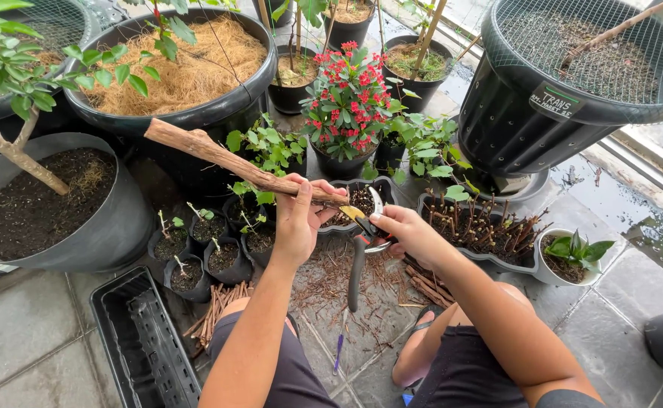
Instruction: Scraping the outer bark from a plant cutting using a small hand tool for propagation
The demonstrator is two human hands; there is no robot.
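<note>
1. Brown, bark-covered branch is slanting up-left from its cut end, left hand clamping round it.
2. Right hand is gripping pruning shears, blades meeting that cut end.
3. Small black seedling pots and a red-flowering plant are crowding close around.

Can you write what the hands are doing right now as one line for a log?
left hand: grips thick branch near cut end | right hand: holds pruning shears at branch tip | near: small black seedling pots
</note>
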